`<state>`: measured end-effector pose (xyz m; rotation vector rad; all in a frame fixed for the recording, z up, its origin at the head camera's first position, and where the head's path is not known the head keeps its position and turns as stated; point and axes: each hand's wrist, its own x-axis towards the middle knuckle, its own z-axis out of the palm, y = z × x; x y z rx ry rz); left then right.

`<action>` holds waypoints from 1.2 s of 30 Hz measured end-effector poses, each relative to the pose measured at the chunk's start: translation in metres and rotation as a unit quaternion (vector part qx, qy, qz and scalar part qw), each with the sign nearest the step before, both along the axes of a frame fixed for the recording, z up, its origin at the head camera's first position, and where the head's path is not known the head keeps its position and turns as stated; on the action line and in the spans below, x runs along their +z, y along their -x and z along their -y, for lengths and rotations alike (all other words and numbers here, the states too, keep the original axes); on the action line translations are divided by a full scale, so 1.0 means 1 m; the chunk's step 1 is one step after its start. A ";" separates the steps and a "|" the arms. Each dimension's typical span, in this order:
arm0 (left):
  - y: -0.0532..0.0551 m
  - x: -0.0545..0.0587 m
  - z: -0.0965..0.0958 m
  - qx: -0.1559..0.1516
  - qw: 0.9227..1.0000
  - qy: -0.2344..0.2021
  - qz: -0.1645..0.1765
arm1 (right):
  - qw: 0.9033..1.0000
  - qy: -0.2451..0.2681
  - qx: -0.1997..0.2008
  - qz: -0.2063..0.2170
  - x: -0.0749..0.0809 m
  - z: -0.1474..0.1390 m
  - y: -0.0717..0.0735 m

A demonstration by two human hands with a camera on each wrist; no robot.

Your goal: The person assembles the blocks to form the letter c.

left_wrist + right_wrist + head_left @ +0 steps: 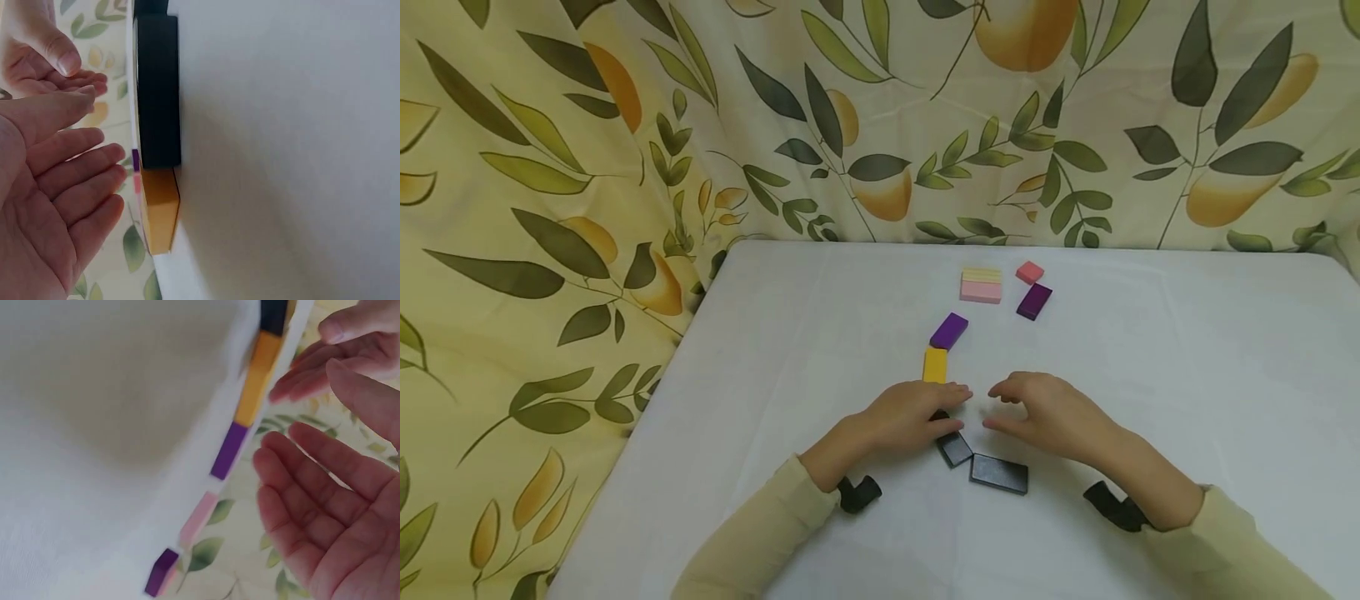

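My left hand (910, 414) hovers over a curving row of flat blocks, fingers extended and nothing held. It partly covers a black block (955, 450) and the near end of a yellow block (935, 365). In the left wrist view, a gap separates that hand (62, 200) from the black block (157, 90) and the yellow one (161, 212). Facing it from the right is my right hand (1052, 414), its fingers loosely bent and its palm empty in the right wrist view (337, 512). Another black block (998, 473) lies at the row's near end, below both hands.
A purple block (949, 331) touches the yellow block's far end. Farther back lie a pink block (981, 292) against pale yellow pieces (981, 275), a coral block (1029, 272) and a dark purple block (1034, 302). A leaf-patterned curtain (880, 125) hangs behind the white table (1187, 350).
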<state>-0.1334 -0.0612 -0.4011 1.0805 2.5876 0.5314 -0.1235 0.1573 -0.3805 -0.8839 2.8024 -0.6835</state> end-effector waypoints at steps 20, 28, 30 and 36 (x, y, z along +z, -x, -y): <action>0.051 -0.008 0.001 0.055 0.998 -0.002 -0.013 | 0.998 0.032 -0.028 -0.049 -0.019 -0.033 0.076; 0.062 -0.008 -0.002 0.066 0.997 0.030 0.001 | 0.998 -0.003 -0.040 -0.042 -0.012 -0.036 0.098; 0.063 -0.008 -0.003 0.066 0.997 0.045 0.003 | 0.998 -0.018 -0.040 -0.041 -0.010 -0.038 0.104; 0.067 -0.008 -0.008 0.072 0.994 0.076 0.018 | 0.997 -0.051 -0.040 -0.039 -0.011 -0.044 0.118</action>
